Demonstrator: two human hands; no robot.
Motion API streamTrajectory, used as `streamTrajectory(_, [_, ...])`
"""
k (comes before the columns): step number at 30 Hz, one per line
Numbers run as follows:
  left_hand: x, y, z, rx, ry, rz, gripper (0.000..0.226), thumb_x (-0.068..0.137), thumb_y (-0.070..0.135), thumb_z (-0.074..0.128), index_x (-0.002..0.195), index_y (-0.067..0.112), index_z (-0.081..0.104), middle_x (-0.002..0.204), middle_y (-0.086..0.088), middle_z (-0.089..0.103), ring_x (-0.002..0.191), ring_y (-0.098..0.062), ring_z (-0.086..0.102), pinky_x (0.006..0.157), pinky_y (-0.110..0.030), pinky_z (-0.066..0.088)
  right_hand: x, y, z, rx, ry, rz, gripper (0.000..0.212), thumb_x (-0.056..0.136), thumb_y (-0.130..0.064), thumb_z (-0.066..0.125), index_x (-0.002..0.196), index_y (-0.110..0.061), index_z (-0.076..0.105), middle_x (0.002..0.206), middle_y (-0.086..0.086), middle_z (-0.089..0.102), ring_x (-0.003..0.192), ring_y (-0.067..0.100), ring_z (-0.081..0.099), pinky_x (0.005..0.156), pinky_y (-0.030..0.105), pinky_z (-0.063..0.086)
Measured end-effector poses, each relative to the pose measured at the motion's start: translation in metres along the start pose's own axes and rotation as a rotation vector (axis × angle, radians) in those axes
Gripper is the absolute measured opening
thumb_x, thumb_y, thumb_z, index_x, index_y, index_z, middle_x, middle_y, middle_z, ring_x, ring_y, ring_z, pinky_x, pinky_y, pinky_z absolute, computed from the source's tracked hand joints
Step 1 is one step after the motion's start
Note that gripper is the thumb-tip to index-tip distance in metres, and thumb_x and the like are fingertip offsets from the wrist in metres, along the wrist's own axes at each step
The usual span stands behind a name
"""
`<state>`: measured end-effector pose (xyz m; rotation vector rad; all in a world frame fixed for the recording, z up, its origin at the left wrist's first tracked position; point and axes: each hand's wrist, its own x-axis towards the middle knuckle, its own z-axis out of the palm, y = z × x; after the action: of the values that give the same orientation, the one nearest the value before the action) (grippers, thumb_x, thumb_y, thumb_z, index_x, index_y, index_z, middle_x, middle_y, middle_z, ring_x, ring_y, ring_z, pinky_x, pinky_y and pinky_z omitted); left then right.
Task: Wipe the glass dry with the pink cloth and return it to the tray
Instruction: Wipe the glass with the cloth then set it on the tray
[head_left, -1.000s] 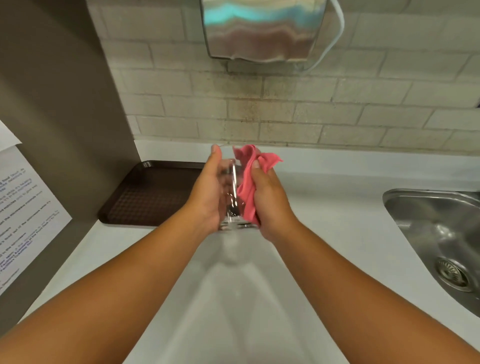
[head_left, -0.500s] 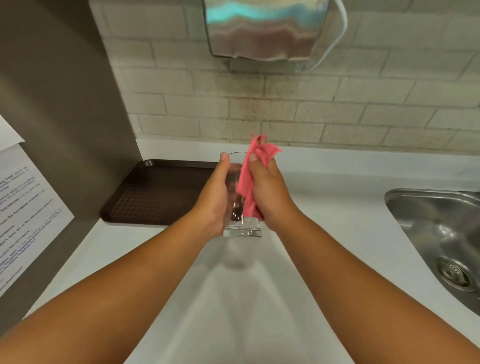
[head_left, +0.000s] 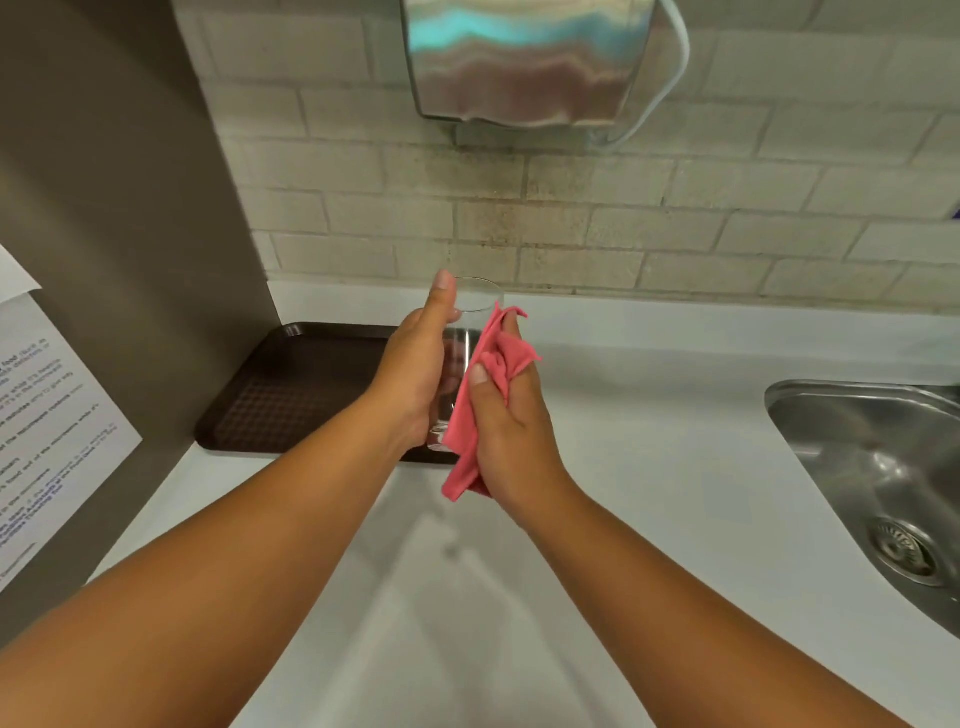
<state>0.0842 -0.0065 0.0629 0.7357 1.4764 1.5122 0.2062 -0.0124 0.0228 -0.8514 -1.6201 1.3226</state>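
A clear drinking glass (head_left: 470, 332) is held upright above the white counter, its rim pointing up. My left hand (head_left: 415, 374) grips its left side, thumb reaching to the rim. My right hand (head_left: 506, 431) presses a crumpled pink cloth (head_left: 485, 395) against the glass's right side and lower part; the cloth's tail hangs below the palm. Behind and left of the hands lies the dark brown tray (head_left: 291, 384), with nothing visible on it. The tray's right end is hidden by my hands.
A steel sink (head_left: 878, 467) with a drain is set into the white counter (head_left: 649, 415) at the right. A metal dispenser (head_left: 524, 62) hangs on the tiled wall above. A grey panel with a printed paper notice (head_left: 47, 431) stands at the left.
The cloth has slid from the rim down the right side of the glass, and the bare rim now shows. Both hands sit slightly further over the tray's edge.
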Motion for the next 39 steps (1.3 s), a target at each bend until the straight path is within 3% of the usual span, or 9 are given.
streamTrajectory(4, [-0.008, 0.005, 0.01, 0.046, -0.008, -0.048, 0.072, 0.098, 0.082, 0.039, 0.127, 0.024, 0.071, 0.121, -0.008, 0.08, 0.11, -0.023, 0.079, 0.099, -0.043, 0.062, 0.003, -0.005, 0.002, -0.234, -0.018, -0.086, 0.073, 0.112, -0.028, 0.043, 0.169, -0.04, -0.002, 0.179, -0.02, -0.004, 0.149, -0.022, 0.006, 0.105, -0.004, 0.017])
streamTrajectory(7, [-0.011, 0.006, 0.015, 0.063, -0.038, 0.023, 0.064, 0.101, 0.077, 0.042, 0.122, 0.023, 0.069, 0.116, -0.008, 0.082, 0.1, -0.019, 0.083, 0.086, -0.037, 0.064, 0.005, -0.007, 0.002, -0.283, 0.001, -0.11, 0.07, 0.111, -0.033, 0.039, 0.168, -0.038, -0.001, 0.178, -0.021, -0.008, 0.136, -0.034, -0.005, 0.101, -0.011, 0.009])
streamTrajectory(12, [-0.014, -0.006, 0.015, -0.059, -0.103, 0.012, 0.054, 0.108, 0.063, 0.046, 0.126, 0.025, 0.08, 0.122, -0.005, 0.085, 0.115, -0.019, 0.08, 0.101, -0.037, 0.059, 0.017, -0.016, 0.001, -0.131, 0.029, -0.114, 0.063, 0.11, -0.034, 0.035, 0.169, -0.034, 0.013, 0.18, -0.014, 0.001, 0.163, -0.001, 0.006, 0.129, 0.019, 0.014])
streamTrajectory(15, [-0.017, -0.02, 0.016, -0.093, -0.154, -0.058, 0.056, 0.107, 0.067, 0.043, 0.119, 0.032, 0.084, 0.122, -0.005, 0.085, 0.117, -0.023, 0.08, 0.108, -0.047, 0.058, 0.034, -0.025, -0.01, -0.011, 0.08, -0.012, 0.051, 0.113, -0.031, 0.041, 0.163, -0.034, 0.033, 0.17, 0.002, 0.039, 0.153, 0.016, 0.043, 0.126, 0.035, 0.036])
streamTrajectory(18, [-0.015, -0.023, 0.015, -0.107, -0.132, -0.036, 0.064, 0.107, 0.067, 0.04, 0.094, 0.023, 0.085, 0.095, -0.009, 0.086, 0.093, -0.031, 0.082, 0.088, -0.044, 0.065, 0.046, -0.032, -0.02, 0.163, 0.049, 0.165, 0.03, 0.113, -0.04, 0.042, 0.141, -0.036, 0.052, 0.14, 0.007, 0.068, 0.127, 0.022, 0.068, 0.113, 0.044, 0.051])
streamTrajectory(21, [-0.011, -0.015, 0.012, -0.133, -0.087, 0.02, 0.067, 0.107, 0.068, 0.039, 0.102, 0.015, 0.079, 0.08, -0.007, 0.081, 0.07, -0.024, 0.079, 0.062, -0.036, 0.066, 0.047, -0.029, -0.023, 0.357, 0.02, 0.3, 0.049, 0.113, -0.047, 0.039, 0.148, -0.019, 0.057, 0.141, 0.017, 0.069, 0.132, 0.034, 0.066, 0.116, 0.053, 0.049])
streamTrajectory(28, [0.0, -0.008, 0.003, -0.044, 0.073, 0.01, 0.05, 0.106, 0.071, 0.036, 0.117, 0.031, 0.063, 0.068, 0.005, 0.081, 0.067, -0.014, 0.081, 0.06, -0.032, 0.066, 0.018, -0.016, -0.011, 0.055, -0.083, 0.125, 0.049, 0.114, -0.033, 0.041, 0.162, -0.033, 0.033, 0.144, -0.006, 0.061, 0.125, 0.006, 0.063, 0.109, 0.031, 0.049])
streamTrajectory(33, [-0.002, -0.005, 0.005, 0.051, -0.065, -0.087, 0.076, 0.103, 0.077, 0.033, 0.144, 0.023, 0.066, 0.126, -0.008, 0.082, 0.119, -0.026, 0.078, 0.109, -0.05, 0.057, 0.007, -0.013, -0.001, -0.216, -0.057, -0.046, 0.073, 0.112, -0.02, 0.041, 0.169, -0.036, -0.002, 0.18, -0.015, -0.004, 0.164, 0.004, 0.003, 0.13, 0.024, 0.015])
streamTrajectory(39, [-0.009, -0.008, 0.012, -0.103, -0.142, -0.043, 0.061, 0.107, 0.067, 0.042, 0.144, 0.027, 0.07, 0.138, -0.004, 0.078, 0.13, -0.019, 0.073, 0.121, -0.042, 0.047, 0.019, -0.018, 0.004, -0.309, -0.011, -0.12, 0.069, 0.112, -0.024, 0.037, 0.167, -0.042, 0.0, 0.179, -0.018, -0.01, 0.165, 0.007, -0.004, 0.135, 0.039, 0.014])
